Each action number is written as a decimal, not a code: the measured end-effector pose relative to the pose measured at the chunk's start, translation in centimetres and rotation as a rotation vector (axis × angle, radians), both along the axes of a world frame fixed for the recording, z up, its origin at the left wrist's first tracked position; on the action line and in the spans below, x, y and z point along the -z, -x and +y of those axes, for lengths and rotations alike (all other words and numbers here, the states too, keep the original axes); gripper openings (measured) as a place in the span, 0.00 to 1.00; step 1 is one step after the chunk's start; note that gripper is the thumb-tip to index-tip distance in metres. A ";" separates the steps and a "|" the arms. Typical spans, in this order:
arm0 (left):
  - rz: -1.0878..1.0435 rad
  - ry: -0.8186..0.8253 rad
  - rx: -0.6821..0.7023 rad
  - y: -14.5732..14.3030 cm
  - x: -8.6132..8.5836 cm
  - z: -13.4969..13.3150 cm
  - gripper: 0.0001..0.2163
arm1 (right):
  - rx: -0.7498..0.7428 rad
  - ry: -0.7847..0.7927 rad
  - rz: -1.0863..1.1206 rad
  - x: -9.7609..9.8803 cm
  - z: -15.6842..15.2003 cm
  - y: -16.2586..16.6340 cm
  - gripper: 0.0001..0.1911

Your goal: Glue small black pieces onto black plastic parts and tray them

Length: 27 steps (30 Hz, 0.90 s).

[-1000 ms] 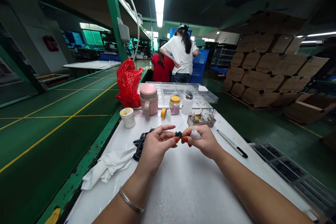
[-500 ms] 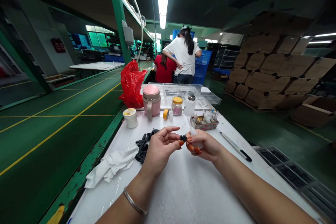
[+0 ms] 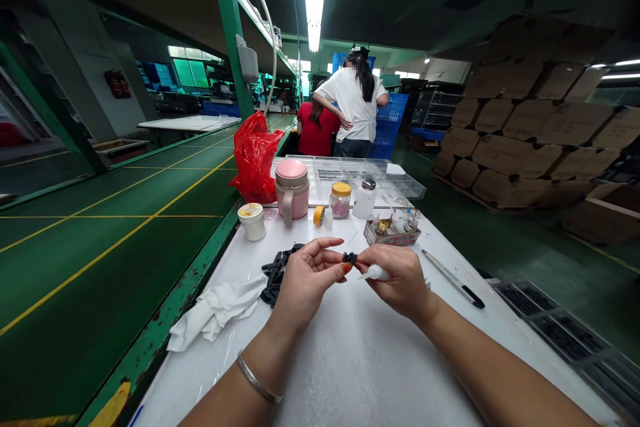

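Observation:
My left hand (image 3: 306, 280) pinches a small black part (image 3: 350, 258) between thumb and fingers, above the white tabletop. My right hand (image 3: 397, 279) is closed on a small white squeeze bottle (image 3: 376, 273), its pointed nozzle aimed leftward and most of its body hidden in the palm. Thumb and forefinger of that hand also touch the right side of the black part. A pile of black plastic parts (image 3: 274, 275) lies behind my left hand, next to a crumpled white cloth (image 3: 217, 310).
Behind my hands stand a white tub (image 3: 251, 221), a pink mug (image 3: 293, 192), yellow tape (image 3: 319, 215), a yellow-lidded jar (image 3: 341, 201), a white bottle (image 3: 365, 200) and a small box of bottles (image 3: 393, 238). A utility knife (image 3: 454, 280) lies right. Two people are farther off.
My right hand has turned over, palm more downward, and the squeeze bottle's nozzle now points left, below the black part. My left hand keeps its pinch. The view has shifted slightly.

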<state>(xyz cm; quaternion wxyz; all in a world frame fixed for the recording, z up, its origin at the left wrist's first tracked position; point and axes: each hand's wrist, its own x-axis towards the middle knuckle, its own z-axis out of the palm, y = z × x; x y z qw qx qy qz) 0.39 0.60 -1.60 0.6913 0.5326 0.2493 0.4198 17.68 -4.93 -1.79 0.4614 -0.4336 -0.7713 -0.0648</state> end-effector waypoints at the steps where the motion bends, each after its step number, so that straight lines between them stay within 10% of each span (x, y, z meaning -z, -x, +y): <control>1: -0.001 0.000 0.004 0.0 0.0 0.0 0.22 | 0.004 -0.021 -0.016 0.1 0.0 0.0 0.06; 27: -0.019 0.037 -0.014 -0.1 0.2 -0.1 0.23 | -0.020 0.049 -0.003 -0.3 -0.1 -0.2 0.05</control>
